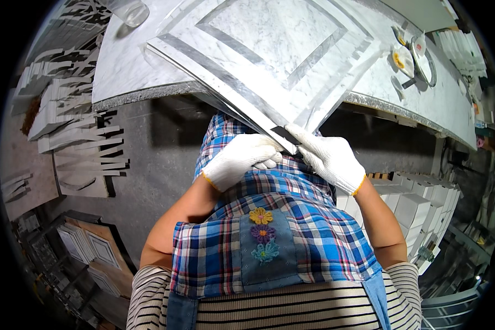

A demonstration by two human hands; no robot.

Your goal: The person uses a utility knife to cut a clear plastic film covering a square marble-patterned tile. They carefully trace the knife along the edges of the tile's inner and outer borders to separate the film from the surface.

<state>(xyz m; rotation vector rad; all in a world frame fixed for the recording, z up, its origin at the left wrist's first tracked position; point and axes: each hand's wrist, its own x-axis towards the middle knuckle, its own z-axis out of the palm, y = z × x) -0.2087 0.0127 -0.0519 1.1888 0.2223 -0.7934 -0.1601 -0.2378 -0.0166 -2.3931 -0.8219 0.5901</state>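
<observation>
A white marble tile [203, 59] with grey inlaid bands lies askew on a marble-topped table [126, 66], its near corner jutting past the table's front edge toward me. Clear film or a glossy transparent edge shows along its sides. My left hand [241, 158], in a white knitted glove, has its fingers curled closed at the left of that corner. My right hand [331, 160], gloved alike, grips the corner from the right, fingers along the edge. A small dark strip shows at the corner between the hands. The undersides of the fingers are hidden.
A clear cup [134, 14] stands at the table's far left. On the right lie a yellow-smeared dish [402, 60] and small tools. Stacked white strips [66, 110] are left, white boxes [410, 203] right below the table, framed panels [96, 250] at lower left.
</observation>
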